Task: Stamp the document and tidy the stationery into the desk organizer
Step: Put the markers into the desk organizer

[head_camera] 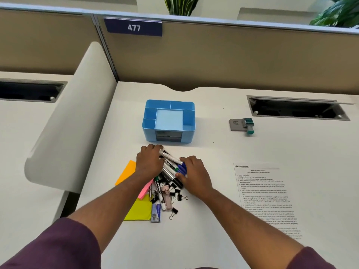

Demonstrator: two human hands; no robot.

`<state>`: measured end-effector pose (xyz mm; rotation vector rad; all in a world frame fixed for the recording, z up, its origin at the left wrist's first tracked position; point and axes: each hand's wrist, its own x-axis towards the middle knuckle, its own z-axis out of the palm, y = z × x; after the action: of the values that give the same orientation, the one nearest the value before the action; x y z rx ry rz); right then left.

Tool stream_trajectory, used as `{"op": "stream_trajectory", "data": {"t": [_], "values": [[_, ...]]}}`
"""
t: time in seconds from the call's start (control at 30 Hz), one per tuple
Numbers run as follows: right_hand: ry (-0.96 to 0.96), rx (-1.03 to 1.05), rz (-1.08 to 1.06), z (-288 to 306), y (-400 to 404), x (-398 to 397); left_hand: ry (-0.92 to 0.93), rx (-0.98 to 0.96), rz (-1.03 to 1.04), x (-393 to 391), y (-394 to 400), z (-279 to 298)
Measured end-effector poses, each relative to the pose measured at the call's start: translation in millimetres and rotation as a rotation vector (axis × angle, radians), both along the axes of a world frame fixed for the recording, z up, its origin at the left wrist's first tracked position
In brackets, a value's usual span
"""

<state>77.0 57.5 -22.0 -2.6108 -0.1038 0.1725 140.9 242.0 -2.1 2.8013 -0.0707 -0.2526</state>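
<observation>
Gathering a bundle of markers [172, 166], left hand [149, 162] and right hand [194, 175] pressed around its ends; blue organizer [149, 121] just behind, on the white table [213, 220].

Office cubicle: partition [233, 55], numbered sign [134, 27], white desk [213, 220].

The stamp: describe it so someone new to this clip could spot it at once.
Start at the blue organizer in the middle of the white desk and look right, toward the dark cable slot. Just below that slot's left end lies the stamp, teal and lying on its side against a grey pad, apart from the stationery pile.
</observation>
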Motion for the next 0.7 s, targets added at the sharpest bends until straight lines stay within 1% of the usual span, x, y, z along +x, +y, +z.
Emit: {"op": "stream_trajectory", "data": {"t": [0.1,0.23,0.3,0.37,0.47,0.53,0.6,0.7], "values": [[0.02,-0.049,0.017,1.1,2.0,5.5,0.012,-0.034,0.018,0.8,1.3,-1.7],[0.048,-0.092,0.05,4.7,-2.5,7.4,0.033,-0.177,0.05,0.9,4.5,-4.9],[0.025,-0.205,0.07,5.3,-5.6,7.3,0.03,-0.226,0.055,-0.3,5.0,-5.7],[-0.012,-0.34,0.073,5.4,-5.7,6.6,0.029,-0.233,0.051,-1.1,3.2,-5.8],[-0.031,-0.507,0.093,10.2,-1.2,3.5,0.027,-0.158,0.041,-2.4,-2.1,-4.1],[-0.019,-0.581,0.118,9.4,0.6,4.3,-0.014,-0.083,-0.014,-4.4,-6.6,-1.8],[-0.003,-0.58,0.135,11.5,-1.4,6.6,-0.061,-0.059,-0.108,-6.5,-11.9,-0.3],[0.078,-0.569,0.17,22.6,-8.5,4.6,-0.096,-0.049,-0.328,-12.1,-21.3,-0.1]]}}
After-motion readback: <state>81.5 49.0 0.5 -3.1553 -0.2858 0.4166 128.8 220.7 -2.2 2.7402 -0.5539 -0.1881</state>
